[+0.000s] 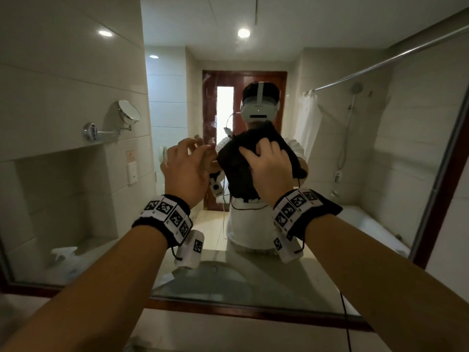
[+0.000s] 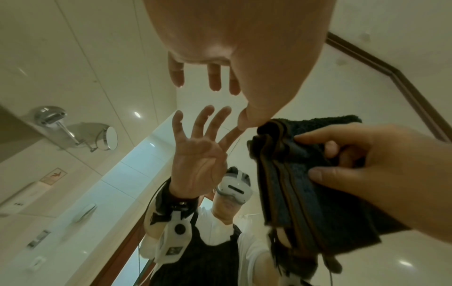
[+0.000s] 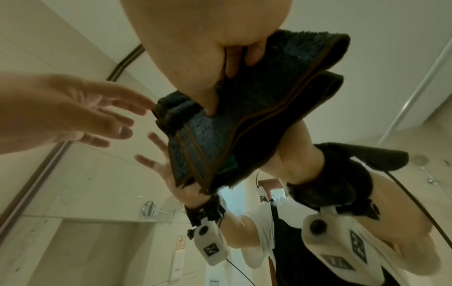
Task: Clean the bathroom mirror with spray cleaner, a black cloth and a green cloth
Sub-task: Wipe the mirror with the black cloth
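The wall mirror (image 1: 253,309) has a dark red frame and fills most of the head view. My right hand (image 1: 266,158) (image 3: 220,77) grips a folded black cloth (image 1: 236,168) (image 2: 305,183) (image 3: 244,116) held up close to the glass at chest height, thumb on one side and fingers on the other. A sliver of green (image 3: 228,164) shows between its folds. Just left of the cloth, my left hand (image 1: 190,158) (image 2: 229,92) (image 3: 73,116) is spread and holds nothing. Its fingertips are a little off the glass and its thumb is by the cloth's corner.
A white spray bottle (image 1: 63,252) appears in the mirror at the lower left, near a wall niche. Also reflected are a round magnifying mirror (image 1: 129,113) on an arm, a shower with curtain rail (image 1: 355,80), a bathtub and the doorway. The counter edge lies below the frame.
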Tool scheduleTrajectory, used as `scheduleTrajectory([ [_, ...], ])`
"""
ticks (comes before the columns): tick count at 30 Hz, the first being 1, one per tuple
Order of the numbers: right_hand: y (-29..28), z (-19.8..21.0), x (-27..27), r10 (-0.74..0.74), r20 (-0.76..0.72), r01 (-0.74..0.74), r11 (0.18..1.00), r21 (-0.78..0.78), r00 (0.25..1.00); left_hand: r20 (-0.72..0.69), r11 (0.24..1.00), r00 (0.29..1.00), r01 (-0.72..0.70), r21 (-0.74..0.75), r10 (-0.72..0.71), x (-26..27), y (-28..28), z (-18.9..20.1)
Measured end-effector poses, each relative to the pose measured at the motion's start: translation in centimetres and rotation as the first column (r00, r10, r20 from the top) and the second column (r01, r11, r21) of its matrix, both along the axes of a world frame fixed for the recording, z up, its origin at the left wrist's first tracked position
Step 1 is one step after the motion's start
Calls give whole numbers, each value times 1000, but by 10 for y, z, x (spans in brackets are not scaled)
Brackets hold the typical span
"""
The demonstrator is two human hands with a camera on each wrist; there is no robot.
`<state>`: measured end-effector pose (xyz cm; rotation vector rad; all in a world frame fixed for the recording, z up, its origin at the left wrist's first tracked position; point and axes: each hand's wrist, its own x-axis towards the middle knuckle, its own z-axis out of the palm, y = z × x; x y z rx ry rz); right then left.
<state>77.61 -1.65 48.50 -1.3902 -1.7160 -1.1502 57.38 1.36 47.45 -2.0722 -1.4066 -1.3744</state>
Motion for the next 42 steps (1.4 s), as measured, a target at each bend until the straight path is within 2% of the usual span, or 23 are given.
scheduleTrajectory([
  [3, -4, -8, -5, 3, -143, -26, 987, -157, 990, 5, 997, 999, -51, -53, 52, 0, 3, -22],
  [6, -9, -24, -8, -1, -211, -58, 960, -275, 977, 48, 997, 997, -52, -57, 54, 5, 4, -45],
  [9, -9, -53, -9, -11, -236, -56, 959, -276, 972, 107, 999, 994, 17, -42, -12, 13, 3, -67],
  [12, -4, -87, -10, -29, -241, -46, 953, -299, 970, 96, 997, 995, 41, -64, -35, 19, 3, -89],
  [18, -1, -115, -9, -13, -274, -83, 939, -334, 962, 62, 997, 998, -3, -77, 8, 28, 7, -105],
  [22, -3, -118, 2, 8, -241, -89, 940, -330, 971, 86, 997, 995, -40, -61, 45, 36, 9, -110],
  [26, -16, -123, 47, 13, -357, -117, 955, -273, 934, 139, 997, 988, -61, -57, 68, 43, 12, -111],
  [30, -36, -130, 108, -17, -513, -107, 972, -211, 858, 217, 996, 974, -52, -66, 65, 51, 11, -110],
  [34, -55, -139, 158, -44, -676, -80, 985, -151, 736, 241, 994, 967, -59, -87, 79, 55, 11, -111],
  [36, -59, -142, 165, -51, -721, -76, 987, -143, 691, 246, 994, 966, -56, -92, 77, 55, 11, -110],
  [39, -56, -144, 161, -21, -748, -77, 992, -96, 663, 232, 994, 970, -55, -92, 75, 53, 10, -110],
  [42, -47, -141, 142, 17, -729, -95, 993, -65, 684, 220, 994, 972, -56, -95, 76, 50, 12, -111],
])
